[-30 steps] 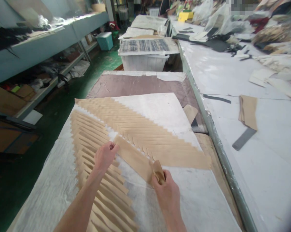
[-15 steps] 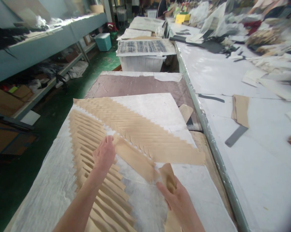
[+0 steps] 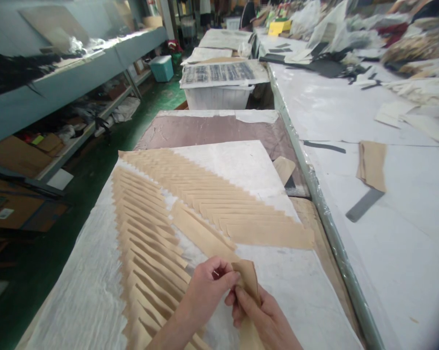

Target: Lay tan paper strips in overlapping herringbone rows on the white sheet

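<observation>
My right hand (image 3: 257, 308) is wrapped round a small stack of tan strips (image 3: 247, 278) near the front of the white-covered board (image 3: 277, 277). My left hand (image 3: 214, 287) pinches the upper left edge of that stack, thumb against forefinger, close beside the right fingers. One single tan strip (image 3: 201, 233) lies slantwise just beyond my hands. To its left runs a long row of overlapping tan strips (image 3: 142, 233), their edges lifted in ripples. Behind it and to the right, a second overlapping row (image 3: 212, 194) lies flatter.
On the right, a long white table (image 3: 350, 272) carries a folded tan bundle (image 3: 372, 165) and a grey strip (image 3: 364, 205). Its plastic-wrapped edge (image 3: 328, 223) borders the board. Beyond stand a white bin (image 3: 219, 97) and, at left, a shelf (image 3: 95, 56). A person (image 3: 247, 17) is far back.
My left hand has come off the single strip and moved right and nearer, onto the stack in my right hand. The single strip stays lying on the board. The view has shifted slightly.
</observation>
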### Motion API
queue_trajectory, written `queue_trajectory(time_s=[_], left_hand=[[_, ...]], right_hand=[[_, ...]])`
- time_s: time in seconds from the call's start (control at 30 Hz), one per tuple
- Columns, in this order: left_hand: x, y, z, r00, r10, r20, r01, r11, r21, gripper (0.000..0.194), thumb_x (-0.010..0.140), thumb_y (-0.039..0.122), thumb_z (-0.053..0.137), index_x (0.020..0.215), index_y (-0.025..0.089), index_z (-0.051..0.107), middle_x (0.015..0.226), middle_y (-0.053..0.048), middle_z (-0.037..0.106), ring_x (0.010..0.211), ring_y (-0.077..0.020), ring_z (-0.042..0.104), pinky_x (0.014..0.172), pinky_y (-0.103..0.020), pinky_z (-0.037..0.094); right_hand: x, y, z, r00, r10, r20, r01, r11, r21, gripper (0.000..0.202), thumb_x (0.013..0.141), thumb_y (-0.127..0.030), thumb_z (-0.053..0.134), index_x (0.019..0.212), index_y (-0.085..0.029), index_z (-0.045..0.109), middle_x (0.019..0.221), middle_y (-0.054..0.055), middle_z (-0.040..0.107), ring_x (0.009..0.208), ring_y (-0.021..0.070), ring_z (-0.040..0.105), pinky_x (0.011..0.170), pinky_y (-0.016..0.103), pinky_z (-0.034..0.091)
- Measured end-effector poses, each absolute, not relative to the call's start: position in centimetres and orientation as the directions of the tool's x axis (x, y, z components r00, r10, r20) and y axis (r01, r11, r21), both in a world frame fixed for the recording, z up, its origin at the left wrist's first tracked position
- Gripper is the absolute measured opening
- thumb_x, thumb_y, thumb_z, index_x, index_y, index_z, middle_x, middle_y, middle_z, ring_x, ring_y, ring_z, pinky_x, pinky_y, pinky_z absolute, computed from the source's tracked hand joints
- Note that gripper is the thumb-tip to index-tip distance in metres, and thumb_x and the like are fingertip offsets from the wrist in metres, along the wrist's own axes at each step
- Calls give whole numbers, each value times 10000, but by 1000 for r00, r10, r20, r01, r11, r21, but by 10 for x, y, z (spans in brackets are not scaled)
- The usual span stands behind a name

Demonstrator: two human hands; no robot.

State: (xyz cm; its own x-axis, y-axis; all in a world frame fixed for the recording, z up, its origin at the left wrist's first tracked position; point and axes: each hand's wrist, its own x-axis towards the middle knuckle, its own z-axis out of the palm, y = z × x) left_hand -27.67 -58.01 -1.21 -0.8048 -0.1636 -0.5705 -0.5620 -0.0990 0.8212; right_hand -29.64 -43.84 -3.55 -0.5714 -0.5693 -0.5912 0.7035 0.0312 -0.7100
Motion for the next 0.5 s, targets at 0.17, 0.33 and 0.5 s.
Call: queue_trajectory(time_s=[0.17, 0.33, 0.5], left_hand=[[-278, -589, -6, -801, -198, -565, -571, -32, 820, 240, 755, 443, 614, 757, 215, 537, 495, 51, 547, 443, -122, 539, 462, -239, 407], [-274, -591, -12, -777, -162, -609, -608, -63, 792, 254, 725, 440, 646, 743, 218, 524, 435, 70, 495, 396, -127, 511, 407, -234, 370], [-271, -594, -13, -791, -84, -606, -594, -132, 793, 225, 817, 418, 521, 706, 226, 484, 485, 63, 507, 418, -135, 533, 427, -245, 392]], right_hand=[[-294, -443, -38, -558, -588, -586, 703, 40, -710, 404, 813, -549, 589, 832, -147, 619, 702, 37, 614, 570, 126, 526, 567, 252, 422], [-293, -451, -35, -554, -637, -536, 688, 13, -725, 380, 834, -521, 575, 817, -145, 624, 667, 25, 589, 568, 123, 520, 560, 249, 442], [-291, -456, -39, -569, -581, -582, 751, -79, -656, 385, 787, -486, 647, 921, -125, 631, 735, 48, 626, 580, 127, 535, 535, 250, 453]])
